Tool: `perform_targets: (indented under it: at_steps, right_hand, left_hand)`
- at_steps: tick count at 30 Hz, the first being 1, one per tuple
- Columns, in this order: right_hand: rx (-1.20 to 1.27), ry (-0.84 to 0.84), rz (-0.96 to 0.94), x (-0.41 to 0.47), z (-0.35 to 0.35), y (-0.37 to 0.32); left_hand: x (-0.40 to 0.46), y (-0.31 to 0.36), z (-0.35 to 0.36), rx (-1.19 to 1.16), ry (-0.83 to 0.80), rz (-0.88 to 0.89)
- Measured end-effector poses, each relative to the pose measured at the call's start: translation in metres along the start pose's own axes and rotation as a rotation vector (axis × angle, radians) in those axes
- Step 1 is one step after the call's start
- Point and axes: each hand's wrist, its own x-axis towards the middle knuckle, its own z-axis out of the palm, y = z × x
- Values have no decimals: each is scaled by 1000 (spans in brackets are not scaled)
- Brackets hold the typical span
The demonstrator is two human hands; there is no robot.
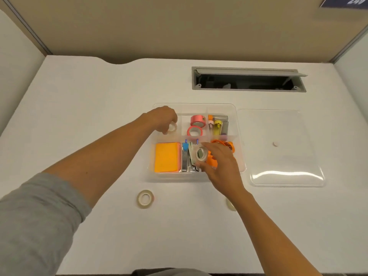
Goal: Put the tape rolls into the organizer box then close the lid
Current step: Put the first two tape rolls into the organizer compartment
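Mid-loading: left hand pinches a clear tape roll over the organizer box's far-left compartment, right hand grips another roll above its near middle; next, release both, fetch the roll lying just nearside of the box.

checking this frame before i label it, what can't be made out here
All in the head view:
- Second tape roll on the desk: mostly hidden behind the right forearm, only an edge shows.
- Clear tape roll under the left hand: fingers cover most of it, so resting or held is unclear.
- Orange items in the organizer box: partly covered by the right hand.
- Sign, top right: cut off, blurred.
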Motion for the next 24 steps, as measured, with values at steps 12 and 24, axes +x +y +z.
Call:
perform_targets:
  at_steps: [12, 24]
  right_hand:
    - [-4, -61, 20, 25, 5, -4]
    - [-423, -493, -362, 162, 44, -26]
  left_hand:
    - [0, -19, 1, -263, 267, -91]
    - [-71, -37, 58, -878, 394, -404]
